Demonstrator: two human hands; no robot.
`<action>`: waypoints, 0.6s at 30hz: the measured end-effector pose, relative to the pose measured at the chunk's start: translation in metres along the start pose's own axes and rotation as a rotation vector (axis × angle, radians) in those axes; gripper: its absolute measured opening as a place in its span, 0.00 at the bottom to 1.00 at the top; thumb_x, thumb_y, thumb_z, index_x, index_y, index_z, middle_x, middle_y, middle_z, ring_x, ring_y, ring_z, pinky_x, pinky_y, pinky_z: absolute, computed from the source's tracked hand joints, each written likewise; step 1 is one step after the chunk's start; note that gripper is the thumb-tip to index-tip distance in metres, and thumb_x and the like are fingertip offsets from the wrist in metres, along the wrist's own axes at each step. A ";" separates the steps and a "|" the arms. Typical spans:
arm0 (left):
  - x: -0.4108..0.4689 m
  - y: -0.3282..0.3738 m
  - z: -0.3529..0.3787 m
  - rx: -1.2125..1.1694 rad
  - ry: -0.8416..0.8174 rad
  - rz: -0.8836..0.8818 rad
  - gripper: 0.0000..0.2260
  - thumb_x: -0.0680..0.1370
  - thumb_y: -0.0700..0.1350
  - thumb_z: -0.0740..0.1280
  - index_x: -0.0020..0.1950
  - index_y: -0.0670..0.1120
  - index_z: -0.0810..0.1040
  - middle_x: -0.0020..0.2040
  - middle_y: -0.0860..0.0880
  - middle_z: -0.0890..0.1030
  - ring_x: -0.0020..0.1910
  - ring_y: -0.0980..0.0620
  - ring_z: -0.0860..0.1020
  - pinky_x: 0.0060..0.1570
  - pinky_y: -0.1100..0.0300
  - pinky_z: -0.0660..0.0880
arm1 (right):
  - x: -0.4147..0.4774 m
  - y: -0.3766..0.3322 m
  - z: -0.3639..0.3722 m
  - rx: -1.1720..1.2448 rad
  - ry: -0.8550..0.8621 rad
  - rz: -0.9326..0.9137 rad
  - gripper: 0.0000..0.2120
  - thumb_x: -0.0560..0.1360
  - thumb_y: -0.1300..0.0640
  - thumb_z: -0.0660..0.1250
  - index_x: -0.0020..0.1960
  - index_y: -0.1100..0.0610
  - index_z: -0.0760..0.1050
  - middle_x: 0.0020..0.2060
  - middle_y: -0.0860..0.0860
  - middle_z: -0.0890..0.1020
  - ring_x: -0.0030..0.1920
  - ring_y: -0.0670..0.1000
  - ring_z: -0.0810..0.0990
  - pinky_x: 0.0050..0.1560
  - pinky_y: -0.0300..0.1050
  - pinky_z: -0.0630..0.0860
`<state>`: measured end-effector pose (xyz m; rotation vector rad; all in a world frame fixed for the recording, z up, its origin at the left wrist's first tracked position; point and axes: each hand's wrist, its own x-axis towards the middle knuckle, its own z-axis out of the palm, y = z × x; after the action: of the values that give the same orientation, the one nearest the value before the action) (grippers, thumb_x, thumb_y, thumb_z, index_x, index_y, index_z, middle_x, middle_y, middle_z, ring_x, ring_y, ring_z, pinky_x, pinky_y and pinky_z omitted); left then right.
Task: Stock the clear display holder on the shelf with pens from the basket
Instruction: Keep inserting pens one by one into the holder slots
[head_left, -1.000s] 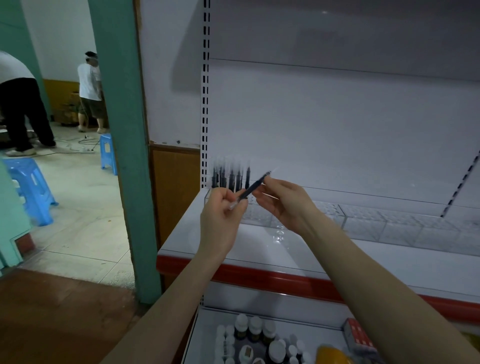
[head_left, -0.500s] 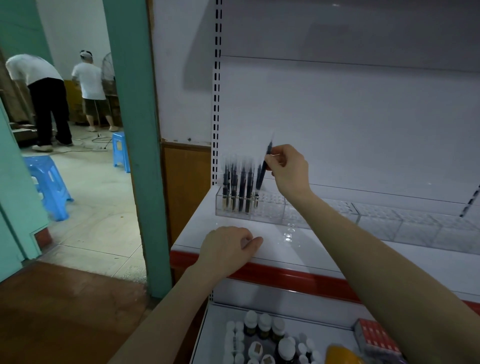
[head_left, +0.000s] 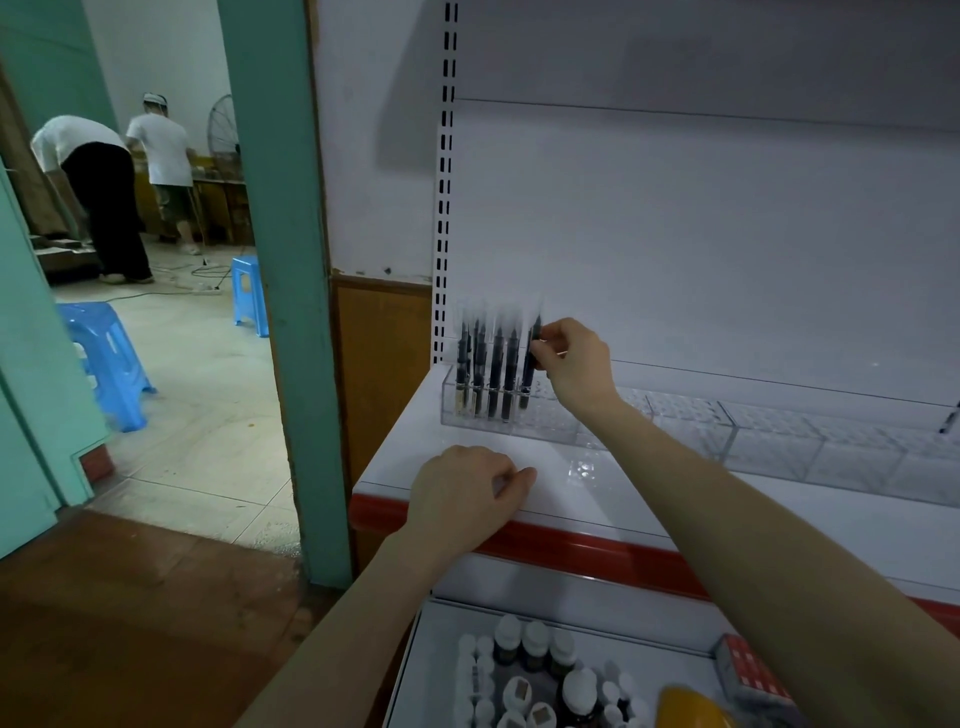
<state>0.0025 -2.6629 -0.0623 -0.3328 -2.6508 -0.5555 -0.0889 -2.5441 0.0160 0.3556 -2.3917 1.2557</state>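
Nearest me, small white-capped bottles (head_left: 524, 649) are sitting on the lower shelf. Just beyond them, my left hand (head_left: 467, 493) is resting on the red-trimmed front edge of the white metal shelf (head_left: 597, 493), fingers loosely curled with nothing visible in them. Farther back, my right hand (head_left: 574, 364) is pinching a slim dark pen (head_left: 531, 358), which is standing at the right end of the row of dark pens (head_left: 496, 364) in the left end of the clear plastic display holder (head_left: 519, 423).

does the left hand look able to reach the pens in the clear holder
Probably yes: the left hand rests on the shelf just before the clear holder, bare shelf between. The right hand pinches only the rightmost pen; the other pens stand clear.
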 end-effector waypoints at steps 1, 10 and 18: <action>0.000 0.000 0.000 -0.007 0.012 0.002 0.29 0.72 0.64 0.46 0.44 0.48 0.81 0.41 0.51 0.81 0.42 0.53 0.76 0.44 0.58 0.74 | 0.000 0.002 0.002 -0.006 -0.008 0.006 0.11 0.77 0.61 0.64 0.56 0.66 0.74 0.49 0.62 0.80 0.50 0.61 0.80 0.54 0.55 0.76; 0.000 -0.001 0.002 0.019 0.022 0.007 0.29 0.73 0.64 0.46 0.44 0.48 0.81 0.41 0.52 0.81 0.43 0.53 0.76 0.44 0.58 0.74 | -0.002 0.009 0.006 -0.048 -0.035 0.054 0.12 0.78 0.60 0.62 0.58 0.65 0.73 0.49 0.61 0.80 0.51 0.58 0.79 0.50 0.46 0.73; -0.002 0.000 -0.002 0.051 0.012 0.014 0.21 0.79 0.59 0.54 0.46 0.47 0.81 0.43 0.49 0.81 0.43 0.52 0.77 0.44 0.57 0.74 | -0.045 0.003 -0.019 0.093 0.142 0.033 0.10 0.78 0.61 0.62 0.58 0.63 0.74 0.46 0.55 0.81 0.46 0.51 0.79 0.41 0.28 0.73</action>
<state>0.0052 -2.6635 -0.0616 -0.3317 -2.6437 -0.4830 -0.0455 -2.5251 0.0027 0.2468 -2.2338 1.3633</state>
